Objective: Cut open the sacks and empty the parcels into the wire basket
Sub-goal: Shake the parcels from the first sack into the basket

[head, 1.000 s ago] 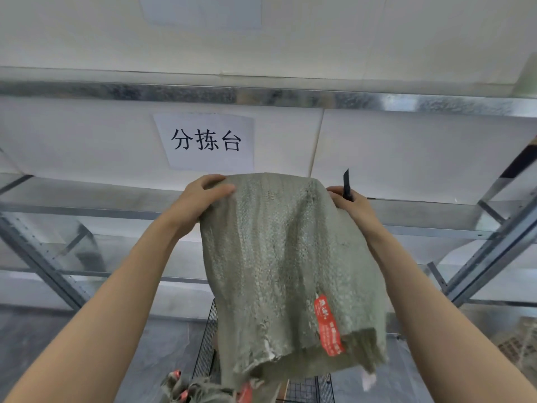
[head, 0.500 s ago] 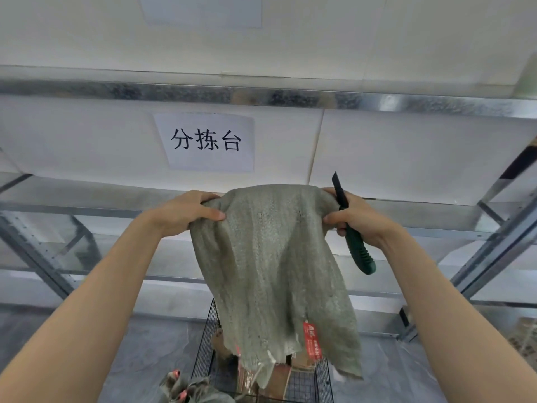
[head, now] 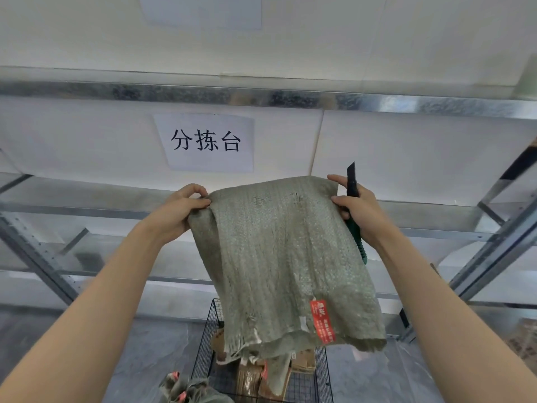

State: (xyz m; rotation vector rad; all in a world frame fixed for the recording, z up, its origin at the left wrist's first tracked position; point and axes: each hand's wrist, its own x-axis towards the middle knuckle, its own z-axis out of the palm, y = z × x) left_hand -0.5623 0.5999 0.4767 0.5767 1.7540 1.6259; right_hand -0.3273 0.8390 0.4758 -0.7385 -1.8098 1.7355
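Sack [head: 287, 257] spread wider; both hands' grip unchanged, parcels [head: 250, 379] dropped.

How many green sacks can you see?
2. One grey-green woven sack hangs from both hands over the black wire basket. One crumpled green sack lies at the bottom edge, beside the basket. Others may be hidden.

Two sacks [head: 287, 257] [head: 191, 391], one knife [head: 353, 184], one basket [head: 213, 324]
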